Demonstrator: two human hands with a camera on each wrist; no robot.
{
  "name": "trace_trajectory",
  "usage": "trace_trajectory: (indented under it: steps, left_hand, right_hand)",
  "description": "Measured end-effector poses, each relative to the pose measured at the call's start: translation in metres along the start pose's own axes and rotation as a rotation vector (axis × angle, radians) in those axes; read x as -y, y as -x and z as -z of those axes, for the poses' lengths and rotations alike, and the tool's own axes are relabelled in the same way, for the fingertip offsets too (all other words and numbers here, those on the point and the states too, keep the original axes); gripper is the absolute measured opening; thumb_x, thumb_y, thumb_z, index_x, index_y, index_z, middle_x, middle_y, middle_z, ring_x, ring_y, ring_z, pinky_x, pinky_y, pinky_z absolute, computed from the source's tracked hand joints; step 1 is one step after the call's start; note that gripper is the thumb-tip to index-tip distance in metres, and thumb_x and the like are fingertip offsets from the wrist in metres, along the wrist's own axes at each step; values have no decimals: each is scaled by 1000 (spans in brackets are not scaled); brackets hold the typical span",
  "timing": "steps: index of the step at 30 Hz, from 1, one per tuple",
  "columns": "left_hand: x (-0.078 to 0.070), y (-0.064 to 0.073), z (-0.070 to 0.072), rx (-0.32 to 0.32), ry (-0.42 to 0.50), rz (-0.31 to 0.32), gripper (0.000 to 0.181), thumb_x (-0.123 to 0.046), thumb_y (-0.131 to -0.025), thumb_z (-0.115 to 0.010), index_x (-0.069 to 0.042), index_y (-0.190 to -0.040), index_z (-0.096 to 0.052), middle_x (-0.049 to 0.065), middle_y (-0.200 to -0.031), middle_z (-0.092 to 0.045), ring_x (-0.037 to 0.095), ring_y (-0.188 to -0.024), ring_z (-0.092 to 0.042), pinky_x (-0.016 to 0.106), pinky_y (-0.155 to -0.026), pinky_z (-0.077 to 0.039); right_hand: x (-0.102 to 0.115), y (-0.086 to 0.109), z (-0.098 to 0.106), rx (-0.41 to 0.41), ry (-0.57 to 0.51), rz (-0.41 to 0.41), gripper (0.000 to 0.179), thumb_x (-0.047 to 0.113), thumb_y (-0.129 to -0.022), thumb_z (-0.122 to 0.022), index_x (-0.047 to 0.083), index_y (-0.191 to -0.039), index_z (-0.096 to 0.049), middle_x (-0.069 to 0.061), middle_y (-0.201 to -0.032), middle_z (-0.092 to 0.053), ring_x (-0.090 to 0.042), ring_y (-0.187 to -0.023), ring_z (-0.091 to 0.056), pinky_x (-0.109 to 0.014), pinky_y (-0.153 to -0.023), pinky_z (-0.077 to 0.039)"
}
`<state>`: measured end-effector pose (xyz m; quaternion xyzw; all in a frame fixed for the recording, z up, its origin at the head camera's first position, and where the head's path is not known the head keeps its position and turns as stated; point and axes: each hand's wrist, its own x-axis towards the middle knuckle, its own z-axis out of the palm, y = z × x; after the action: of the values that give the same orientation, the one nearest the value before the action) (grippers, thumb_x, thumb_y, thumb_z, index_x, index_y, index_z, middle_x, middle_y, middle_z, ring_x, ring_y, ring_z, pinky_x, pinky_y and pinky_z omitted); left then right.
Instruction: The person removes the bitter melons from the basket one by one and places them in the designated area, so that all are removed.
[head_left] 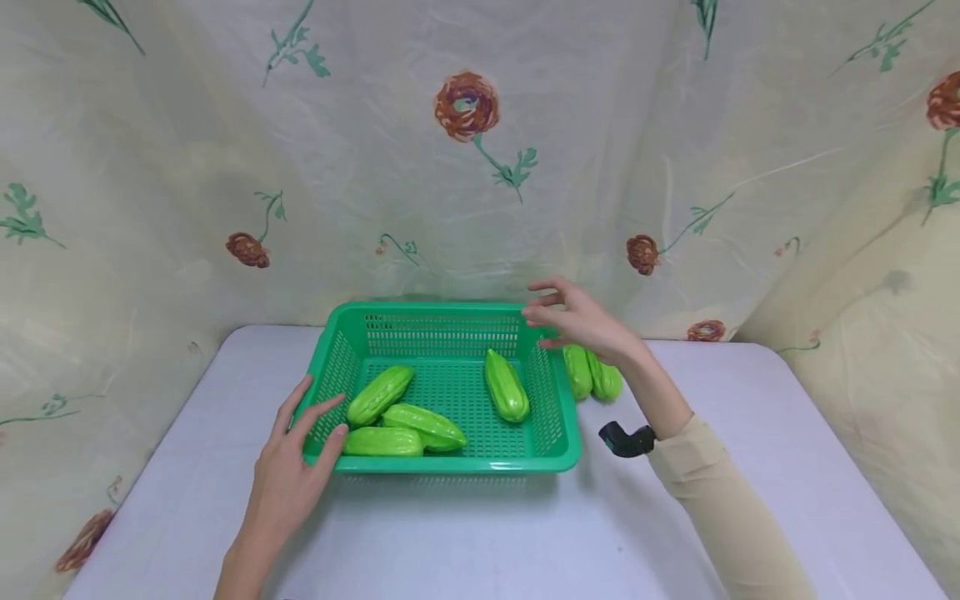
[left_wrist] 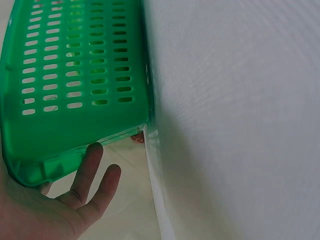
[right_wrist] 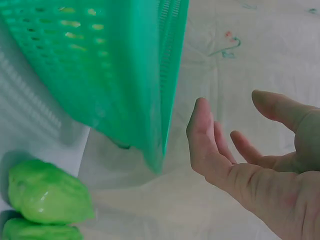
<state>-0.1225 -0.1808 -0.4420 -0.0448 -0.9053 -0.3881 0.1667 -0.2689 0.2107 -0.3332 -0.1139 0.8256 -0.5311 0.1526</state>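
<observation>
A green plastic basket (head_left: pixel 450 463) with slotted walls stands on the table. Inside lie several light green, ridged gourds: three bunched at the left, and a lone gourd (head_left: pixel 507 387) toward the right. My left hand (head_left: pixel 291 475) rests at the basket's left rim with fingers spread; in the left wrist view its fingers (left_wrist: pixel 89 167) reach along the outer corner. Over the basket's back right corner hovers my right hand (head_left: pixel 581 321), fingers loosely bent and nothing in them. Below it, outside the right wall, two more gourds (right_wrist: pixel 47 192) lie side by side.
The white table (head_left: pixel 450 542) extends in front of the basket and to both sides. A flowered curtain (head_left: pixel 375 167) hangs close behind the basket and along the sides. A black wrist mount (head_left: pixel 627 439) sticks out from my right wrist.
</observation>
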Motion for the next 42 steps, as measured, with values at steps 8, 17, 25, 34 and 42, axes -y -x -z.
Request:
trace_trajectory:
  steps: [8,17,25,34,42]
  left_hand:
    - [3,-1,-1,-4,-5,-10,39,-31,-109,-63,-22,-147,-67,9,-177,-33,54,-145,-53,71,-90,-56]
    - [2,0,-1,2,-8,-1,39,-31,-109,-63,-21,-147,-66,9,-177,-32,54,-147,-51,73,-93,-55]
    - [2,0,-1,1,-6,-1,39,-31,-109,-63,-22,-147,-66,8,-177,-32,53,-147,-51,71,-91,-56]
    - [1,0,-1,9,-4,11,39,-32,-109,-63,-22,-147,-67,8,-178,-32,52,-150,-48,74,-97,-53]
    - [2,-1,-1,6,-5,11,39,-32,-109,-63,-23,-147,-67,7,-178,-32,52,-150,-48,74,-97,-53]
  right_hand:
    - [18,-20,-12,41,11,-22,63,24,-112,-59,6,-166,-32,-25,-157,-50,-49,-143,-57,-41,-93,-66]
    - [32,-42,-27,102,37,-50,56,25,-112,-59,5,-161,-41,-23,-155,-55,-45,-142,-58,-46,-97,-65]
    - [33,-55,-46,174,103,-115,50,28,-111,-62,5,-155,-53,-19,-159,-55,-41,-144,-58,-59,-110,-57]
    - [27,-66,-56,241,325,-166,54,37,-110,-62,9,-156,-55,-18,-151,-62,-34,-138,-63,-54,-101,-62]
    - [15,-74,-58,270,554,-179,55,43,-110,-61,13,-156,-56,-15,-159,-58,-12,-67,-47,-53,-86,-62]
